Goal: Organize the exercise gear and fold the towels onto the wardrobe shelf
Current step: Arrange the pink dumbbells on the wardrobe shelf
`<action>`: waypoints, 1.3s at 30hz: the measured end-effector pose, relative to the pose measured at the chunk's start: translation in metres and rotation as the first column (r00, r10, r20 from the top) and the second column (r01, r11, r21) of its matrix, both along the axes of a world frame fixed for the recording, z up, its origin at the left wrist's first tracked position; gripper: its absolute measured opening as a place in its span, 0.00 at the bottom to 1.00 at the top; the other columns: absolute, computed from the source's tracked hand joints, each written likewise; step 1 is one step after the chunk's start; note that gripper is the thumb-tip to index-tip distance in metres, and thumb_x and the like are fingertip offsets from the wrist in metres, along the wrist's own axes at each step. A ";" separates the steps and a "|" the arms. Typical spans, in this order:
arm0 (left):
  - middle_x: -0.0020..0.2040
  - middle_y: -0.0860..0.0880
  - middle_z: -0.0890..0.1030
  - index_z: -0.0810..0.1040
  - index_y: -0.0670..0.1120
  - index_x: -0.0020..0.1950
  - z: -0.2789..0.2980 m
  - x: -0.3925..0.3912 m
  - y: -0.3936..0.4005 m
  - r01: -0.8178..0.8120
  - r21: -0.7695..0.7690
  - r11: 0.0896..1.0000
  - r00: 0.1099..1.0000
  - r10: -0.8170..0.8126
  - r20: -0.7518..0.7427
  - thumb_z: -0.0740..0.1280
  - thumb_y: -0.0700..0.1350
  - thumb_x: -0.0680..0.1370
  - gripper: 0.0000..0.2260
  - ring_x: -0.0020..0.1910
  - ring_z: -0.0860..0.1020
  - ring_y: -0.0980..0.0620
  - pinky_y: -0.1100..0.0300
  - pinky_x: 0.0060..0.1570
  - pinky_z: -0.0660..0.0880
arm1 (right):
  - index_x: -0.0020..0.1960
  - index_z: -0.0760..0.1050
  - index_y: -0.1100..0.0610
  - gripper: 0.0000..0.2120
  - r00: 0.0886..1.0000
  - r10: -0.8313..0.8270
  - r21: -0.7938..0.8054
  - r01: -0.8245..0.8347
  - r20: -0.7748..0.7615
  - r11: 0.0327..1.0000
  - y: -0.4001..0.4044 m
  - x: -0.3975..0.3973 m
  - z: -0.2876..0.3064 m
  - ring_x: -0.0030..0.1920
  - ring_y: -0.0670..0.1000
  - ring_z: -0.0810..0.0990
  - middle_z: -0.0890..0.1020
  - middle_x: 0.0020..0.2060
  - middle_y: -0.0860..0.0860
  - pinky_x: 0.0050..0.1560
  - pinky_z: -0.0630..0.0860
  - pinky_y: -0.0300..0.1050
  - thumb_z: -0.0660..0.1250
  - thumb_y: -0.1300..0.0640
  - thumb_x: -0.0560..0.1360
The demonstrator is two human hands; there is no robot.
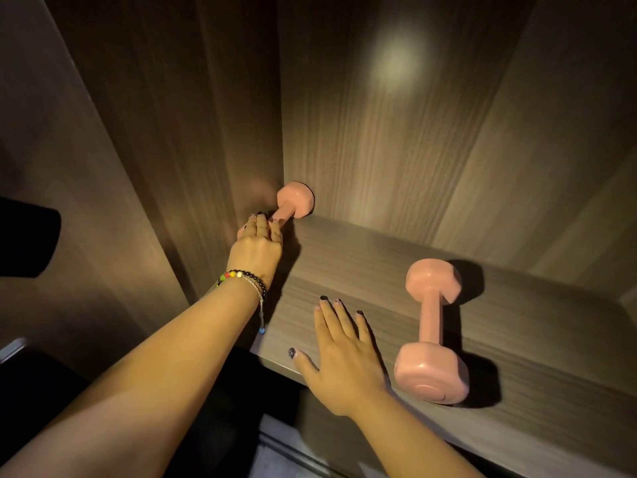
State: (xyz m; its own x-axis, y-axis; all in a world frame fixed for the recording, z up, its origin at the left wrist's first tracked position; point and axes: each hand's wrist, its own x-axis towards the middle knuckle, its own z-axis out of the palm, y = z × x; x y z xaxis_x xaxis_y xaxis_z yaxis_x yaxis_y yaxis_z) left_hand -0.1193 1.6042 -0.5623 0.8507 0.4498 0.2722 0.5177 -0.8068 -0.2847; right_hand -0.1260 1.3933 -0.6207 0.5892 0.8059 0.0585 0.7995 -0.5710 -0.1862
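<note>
Two pink dumbbells lie on the wooden wardrobe shelf (344, 257). One dumbbell (295, 201) sits in the back left corner against the side panel, and my left hand (259, 243) rests over its handle and near end, fingers laid on it. The second dumbbell (431, 334) lies on the right part of the shelf, pointing front to back. My right hand (344, 360) is flat on the shelf near its front edge, fingers spread, just left of that dumbbell and not touching it. No towels are in view.
The wardrobe's left side panel (155, 150) and back panel (396, 132) close in the shelf. A lit spot shines on the back panel. Below the shelf's front edge it is dark, with a pale floor strip (275, 453).
</note>
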 end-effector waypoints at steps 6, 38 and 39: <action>0.77 0.40 0.56 0.58 0.45 0.77 0.004 0.000 0.007 0.004 -0.200 0.980 0.999 0.003 0.034 0.63 0.45 0.79 0.27 0.69 0.61 0.37 0.47 0.54 0.74 | 0.79 0.43 0.54 0.39 0.998 -0.004 -0.011 0.004 -0.059 1.000 -0.001 0.005 0.004 0.77 0.47 0.37 0.42 0.78 0.47 0.72 0.33 0.51 0.42 0.34 0.75; 0.70 0.51 0.65 0.61 0.56 0.74 -0.010 -0.042 -0.240 0.476 -0.721 0.505 0.876 -0.349 0.333 0.68 0.55 0.72 0.32 0.68 0.66 0.49 0.54 0.64 0.71 | 0.58 0.74 0.51 0.14 0.520 -0.290 0.486 0.854 -0.804 0.184 -0.146 0.013 0.065 0.55 0.51 0.78 0.79 0.50 0.47 0.46 0.72 0.37 0.58 0.66 0.79; 0.70 0.52 0.65 0.63 0.56 0.72 -0.014 -0.041 -0.238 0.483 -0.707 0.517 0.873 -0.352 0.339 0.68 0.55 0.73 0.29 0.67 0.67 0.49 0.54 0.62 0.72 | 0.58 0.74 0.51 0.14 0.508 -0.302 0.469 0.861 -0.806 0.197 -0.149 0.013 0.058 0.56 0.51 0.78 0.78 0.50 0.47 0.49 0.73 0.40 0.58 0.66 0.79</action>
State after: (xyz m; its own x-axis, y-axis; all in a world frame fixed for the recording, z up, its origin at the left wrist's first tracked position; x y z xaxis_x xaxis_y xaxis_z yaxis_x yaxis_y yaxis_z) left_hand -0.1600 1.3666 -0.5764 0.9794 0.1459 0.1398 0.0411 -0.8213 0.5690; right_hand -0.1133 1.2448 -0.5627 0.9944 -0.0740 -0.0759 -0.0882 -0.1798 -0.9797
